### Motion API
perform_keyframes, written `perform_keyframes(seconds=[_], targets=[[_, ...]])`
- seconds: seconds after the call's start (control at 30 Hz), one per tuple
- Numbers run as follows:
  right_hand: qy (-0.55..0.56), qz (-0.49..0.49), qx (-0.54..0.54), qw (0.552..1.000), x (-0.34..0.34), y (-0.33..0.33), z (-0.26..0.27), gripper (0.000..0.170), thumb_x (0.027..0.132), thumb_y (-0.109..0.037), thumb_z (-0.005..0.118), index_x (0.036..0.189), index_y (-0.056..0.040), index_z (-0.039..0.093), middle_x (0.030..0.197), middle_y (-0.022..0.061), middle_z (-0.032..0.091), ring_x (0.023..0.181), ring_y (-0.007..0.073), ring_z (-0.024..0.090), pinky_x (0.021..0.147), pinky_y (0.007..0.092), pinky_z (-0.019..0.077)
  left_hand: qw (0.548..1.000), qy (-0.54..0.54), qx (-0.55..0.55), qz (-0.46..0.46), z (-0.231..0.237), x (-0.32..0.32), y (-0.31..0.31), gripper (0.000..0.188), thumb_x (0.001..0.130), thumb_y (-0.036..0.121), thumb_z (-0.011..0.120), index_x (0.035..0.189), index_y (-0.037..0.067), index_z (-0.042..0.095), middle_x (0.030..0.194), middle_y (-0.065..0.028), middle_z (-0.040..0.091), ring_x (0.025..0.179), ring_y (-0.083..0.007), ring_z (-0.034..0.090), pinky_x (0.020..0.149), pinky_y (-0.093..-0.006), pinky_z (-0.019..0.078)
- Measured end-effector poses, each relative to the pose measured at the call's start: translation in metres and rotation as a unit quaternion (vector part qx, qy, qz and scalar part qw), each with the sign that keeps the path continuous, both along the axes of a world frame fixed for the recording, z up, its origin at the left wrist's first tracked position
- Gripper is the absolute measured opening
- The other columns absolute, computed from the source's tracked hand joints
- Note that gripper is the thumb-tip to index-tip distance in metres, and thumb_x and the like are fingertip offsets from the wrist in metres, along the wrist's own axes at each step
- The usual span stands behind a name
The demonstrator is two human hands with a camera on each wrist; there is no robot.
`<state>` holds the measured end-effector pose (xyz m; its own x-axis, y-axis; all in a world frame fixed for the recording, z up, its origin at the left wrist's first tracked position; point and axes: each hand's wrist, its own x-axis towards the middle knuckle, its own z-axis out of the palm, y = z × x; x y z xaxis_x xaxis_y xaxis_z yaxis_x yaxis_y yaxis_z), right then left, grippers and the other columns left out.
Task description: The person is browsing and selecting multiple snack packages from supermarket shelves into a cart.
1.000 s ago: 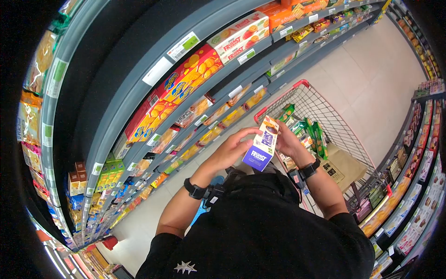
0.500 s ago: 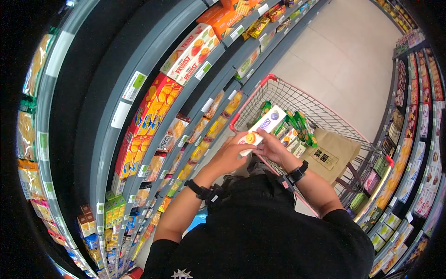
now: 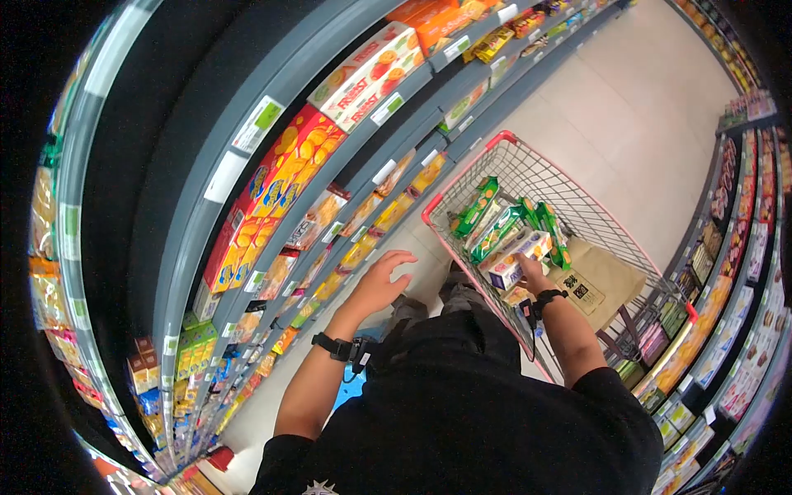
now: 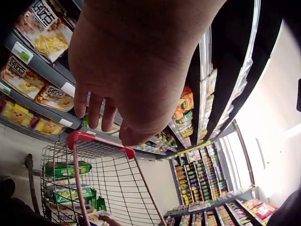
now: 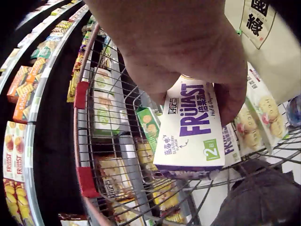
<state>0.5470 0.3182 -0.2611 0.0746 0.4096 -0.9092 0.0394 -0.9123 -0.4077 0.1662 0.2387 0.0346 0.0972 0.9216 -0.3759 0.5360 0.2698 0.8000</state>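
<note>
My right hand [image 3: 532, 274] reaches into the shopping cart [image 3: 596, 200] and grips a white and purple biscuit box [image 5: 190, 125], printed with FRÜIAST and blueberry flavor. In the right wrist view thumb and fingers lie on opposite sides of the box. It sits low in the basket, beside green biscuit packs [image 3: 501, 233] and over other boxes, which it partly hides. My left hand [image 3: 379, 285] hangs in the air between shelf and cart, fingers loosely bent, with nothing in it. From the left wrist view, that hand [image 4: 131, 80] appears above the cart's red corner.
A brown paper bag [image 3: 610, 276] fills the near part of the cart. On the left, a long shelf holds red biscuit boxes [image 3: 289, 173] and white FRÜIAST boxes [image 3: 371, 76]. Another stocked shelf [image 3: 726, 289] runs along the right. Pale floor tiles [image 3: 635, 107] lie beyond the cart.
Both hands held the box in front of the body and turned it. My left hand has since let go and moved left; the right has carried the box down into the cart.
</note>
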Motion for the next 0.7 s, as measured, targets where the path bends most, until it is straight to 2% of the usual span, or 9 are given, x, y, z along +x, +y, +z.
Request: perform_keyframes(seconds=[0.07, 0.13, 0.17, 0.2, 0.33, 0.47, 0.53, 0.6, 0.7], targets=[[-0.022, 0.006, -0.03, 0.999, 0.003, -0.001, 0.005, 0.046, 0.085, -0.037, 0.07, 0.117, -0.0082, 0.054, 0.102, 0.0061, 0.064, 0.09, 0.0253, 0.065, 0.081, 0.048, 0.0535, 0.999, -0.006, -0.014, 0.031, -0.003, -0.009, -0.016, 0.031, 0.088, 0.012, 0.061, 0.119, 0.01, 0.061, 0.129, -0.007, 0.056, 0.12, -0.026, 0.054, 0.094, -0.0346, 0.046], [-0.023, 0.027, -0.03, 0.999, -0.005, 0.0, 0.024, 0.046, 0.084, -0.036, 0.07, 0.118, -0.0098, 0.054, 0.1, 0.0057, 0.063, 0.089, 0.0256, 0.065, 0.08, 0.0473, 0.0536, 0.998, -0.004, -0.016, 0.061, -0.004, -0.02, -0.03, 0.032, 0.089, 0.013, 0.061, 0.121, 0.011, 0.06, 0.128, -0.0062, 0.056, 0.119, -0.0243, 0.054, 0.089, -0.0334, 0.0469], [-0.035, 0.062, -0.041, 0.997, 0.005, -0.001, -0.01, 0.047, 0.084, -0.036, 0.071, 0.119, -0.0114, 0.052, 0.104, 0.0063, 0.061, 0.093, 0.0278, 0.063, 0.08, 0.0471, 0.0525, 0.997, 0.0, -0.013, 0.076, -0.004, -0.027, -0.035, 0.032, 0.089, 0.013, 0.061, 0.121, 0.011, 0.06, 0.128, -0.0062, 0.056, 0.119, -0.0243, 0.054, 0.089, -0.0334, 0.0469], [-0.028, 0.061, -0.05, 0.996, 0.003, -0.003, -0.009, 0.05, 0.083, -0.035, 0.071, 0.121, -0.0123, 0.05, 0.11, 0.0086, 0.058, 0.096, 0.0298, 0.06, 0.081, 0.0471, 0.0511, 0.996, -0.002, -0.006, 0.089, -0.004, -0.034, -0.041, 0.032, 0.089, 0.013, 0.062, 0.121, 0.011, 0.06, 0.128, -0.0058, 0.056, 0.119, -0.024, 0.055, 0.089, -0.0344, 0.047], [-0.056, 0.125, -0.08, 0.987, -0.019, 0.009, 0.018, 0.053, 0.082, -0.035, 0.07, 0.124, -0.0114, 0.049, 0.111, 0.0115, 0.054, 0.091, 0.0283, 0.058, 0.078, 0.0457, 0.0491, 0.985, 0.009, 0.007, 0.173, -0.003, -0.066, -0.061, 0.032, 0.088, 0.013, 0.062, 0.121, 0.011, 0.06, 0.129, -0.0065, 0.056, 0.119, -0.0232, 0.055, 0.09, -0.0367, 0.0474], [-0.004, 0.143, -0.027, 0.989, -0.05, 0.019, 0.042, 0.042, 0.084, -0.029, 0.066, 0.118, -0.0066, 0.054, 0.104, 0.0101, 0.058, 0.088, 0.0261, 0.061, 0.073, 0.0423, 0.0491, 0.972, 0.035, 0.038, 0.227, -0.005, -0.106, -0.084, 0.032, 0.089, 0.012, 0.063, 0.12, 0.011, 0.06, 0.128, -0.0078, 0.056, 0.119, -0.0235, 0.056, 0.091, -0.0377, 0.0479], [-0.019, 0.145, 0.034, 0.989, -0.075, 0.02, 0.059, 0.039, 0.085, -0.025, 0.064, 0.118, -0.0055, 0.055, 0.101, 0.0094, 0.061, 0.087, 0.0241, 0.063, 0.07, 0.041, 0.0499, 0.966, 0.032, 0.061, 0.251, -0.01, -0.126, -0.099, 0.032, 0.089, 0.012, 0.063, 0.12, 0.011, 0.06, 0.125, -0.0086, 0.058, 0.118, -0.0243, 0.056, 0.091, -0.0385, 0.0484], [-0.051, 0.156, 0.125, 0.978, -0.099, 0.024, 0.063, 0.019, 0.088, -0.016, 0.057, 0.102, -0.0037, 0.059, 0.093, 0.0083, 0.065, 0.078, 0.0203, 0.066, 0.059, 0.0324, 0.0498, 0.96, 0.02, 0.071, 0.272, -0.009, -0.141, -0.112, 0.033, 0.089, 0.01, 0.063, 0.121, 0.01, 0.06, 0.125, -0.0074, 0.059, 0.115, -0.0217, 0.057, 0.092, -0.0369, 0.048], [-0.065, 0.16, 0.236, 0.956, -0.136, 0.021, 0.07, 0.012, 0.089, -0.015, 0.057, 0.094, -0.0049, 0.06, 0.081, 0.0062, 0.066, 0.067, 0.0165, 0.065, 0.053, 0.0281, 0.0485, 0.951, 0.009, 0.084, 0.298, -0.012, -0.161, -0.134, 0.033, 0.089, 0.009, 0.063, 0.121, 0.009, 0.06, 0.124, -0.0062, 0.061, 0.111, -0.0194, 0.059, 0.093, -0.0356, 0.0477]])
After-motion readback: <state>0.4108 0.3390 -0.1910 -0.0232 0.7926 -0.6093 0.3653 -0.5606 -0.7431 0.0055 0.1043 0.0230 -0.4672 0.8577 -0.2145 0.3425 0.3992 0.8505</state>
